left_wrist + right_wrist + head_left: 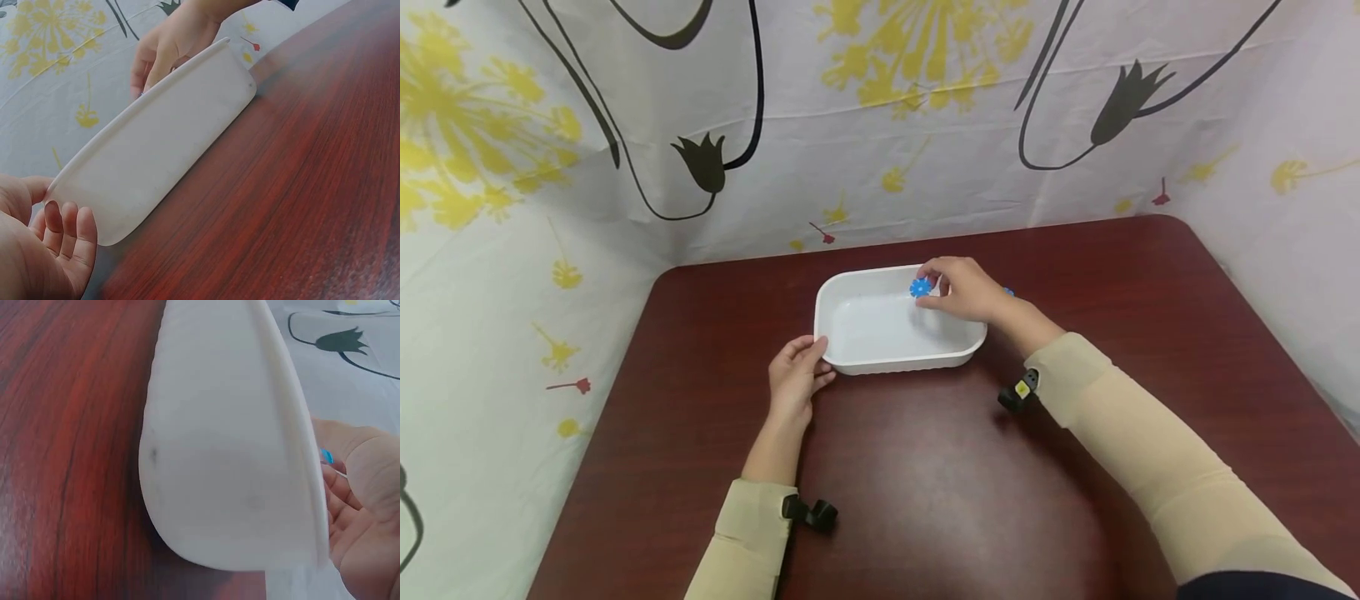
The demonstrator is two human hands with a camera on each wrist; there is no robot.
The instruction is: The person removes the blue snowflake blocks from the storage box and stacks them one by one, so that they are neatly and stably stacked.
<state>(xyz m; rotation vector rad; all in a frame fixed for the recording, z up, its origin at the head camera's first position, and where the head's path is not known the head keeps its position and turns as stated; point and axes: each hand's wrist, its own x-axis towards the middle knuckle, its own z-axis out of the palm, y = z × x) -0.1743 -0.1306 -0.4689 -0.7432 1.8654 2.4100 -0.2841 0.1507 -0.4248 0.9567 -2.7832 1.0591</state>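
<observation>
A white rectangular tray [891,365] rests on the table in the head view. My left hand [792,379] holds its front left corner, thumb over the rim and the other fingers against the outer wall. Above the tray's right part, my right hand [962,290] pinches a small blue snowflake-shaped disc [920,287] between thumb and fingers. In the right wrist view the tray wall [225,425] covers part of that hand, and only a bit of the blue disc [326,455] shows. A second blue piece [1008,292] peeks out behind the right wrist, mostly hidden.
The dark red wooden table [962,483] has rounded far corners. A white cloth [865,150] with yellow and grey flower prints hangs behind it and along both sides. Small black devices are strapped at both wrists.
</observation>
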